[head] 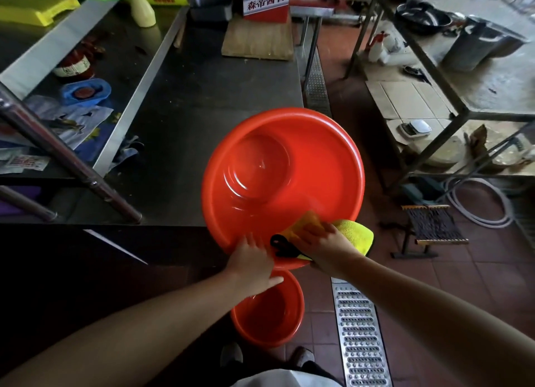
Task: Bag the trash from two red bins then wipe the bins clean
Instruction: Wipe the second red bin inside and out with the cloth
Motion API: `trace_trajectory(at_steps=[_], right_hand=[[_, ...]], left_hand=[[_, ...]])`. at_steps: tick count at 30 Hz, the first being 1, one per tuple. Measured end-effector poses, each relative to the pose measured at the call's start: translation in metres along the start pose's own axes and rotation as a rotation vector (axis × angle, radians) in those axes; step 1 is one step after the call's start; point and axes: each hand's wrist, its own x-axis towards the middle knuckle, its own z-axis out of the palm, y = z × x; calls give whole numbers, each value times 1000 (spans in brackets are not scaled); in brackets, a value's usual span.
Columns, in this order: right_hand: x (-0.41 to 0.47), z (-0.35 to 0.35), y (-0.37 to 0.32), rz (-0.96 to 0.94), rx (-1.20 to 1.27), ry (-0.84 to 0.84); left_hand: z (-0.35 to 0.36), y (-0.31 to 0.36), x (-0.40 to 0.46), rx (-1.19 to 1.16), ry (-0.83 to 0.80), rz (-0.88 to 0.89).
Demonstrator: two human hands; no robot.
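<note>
The large red bin [285, 181] is tilted off the steel table's [185, 126] near right corner. The left hand [252, 259] grips its near rim; the right hand [324, 243] presses a yellow cloth [353, 231] there, fingers apparently curled into it. A hard wipe could twist the rim loose, dropping it onto the smaller red bin [267, 311] on the floor below.

Large red bin [285, 172]: round, glossy, shallow, tilted with its open side toward the camera, near rim raised at the corner of the steel table [185, 120], interior bare of trash. Yellow cloth [351, 231] with a black edge: folded, pressed against the inner wall at the near rim. Small red bin [267, 318]: upright on the tiled floor [434, 285] directly below, interior bare.
</note>
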Motion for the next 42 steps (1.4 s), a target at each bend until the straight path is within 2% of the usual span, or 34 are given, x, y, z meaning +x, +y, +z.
trace_trajectory(at_steps=[3, 6, 8, 10, 14, 18, 20, 22, 24, 28, 30, 33, 35, 38, 39, 40, 42], right_hand=[[3, 8, 1, 41, 101, -19], [8, 15, -4, 107, 254, -99], [15, 15, -14, 205, 412, -118], [21, 17, -22, 220, 515, -115], [28, 27, -3, 112, 407, -112], [53, 22, 1, 301, 357, -133], [64, 18, -23, 303, 550, -161], [63, 19, -40, 221, 746, -151], [61, 22, -26, 180, 713, -109], [81, 35, 6, 347, 357, -144], [97, 38, -7, 343, 450, -152], [101, 41, -22, 134, 706, -124], [102, 46, -1, 78, 654, -135], [117, 52, 26, 276, 383, -153], [124, 52, 22, 331, 367, -161], [132, 49, 13, 348, 416, -161], [139, 44, -10, 266, 613, -145]], left_hand=[[-3, -1, 9, 46, 27, -3], [-5, -8, 7, 148, -5, 114], [-10, -11, 5, 221, 6, 171], [-13, -17, 4, 265, -18, 240], [-15, -31, -2, 274, -7, 322], [-23, -28, -3, 231, -3, 329], [-24, -27, -1, 250, -25, 332], [-18, -29, -3, 279, -15, 311], [-13, -30, -4, 266, -15, 284], [-10, -22, 0, 222, -20, 273], [-10, -21, 2, 219, -21, 267], [-8, -24, 0, 196, -40, 262], [-7, -26, -1, 212, -44, 257], [-13, -24, 3, 223, -39, 277], [-15, -24, 5, 216, -42, 279], [-16, -25, 6, 207, -48, 278], [-17, -26, 5, 204, -64, 283]])
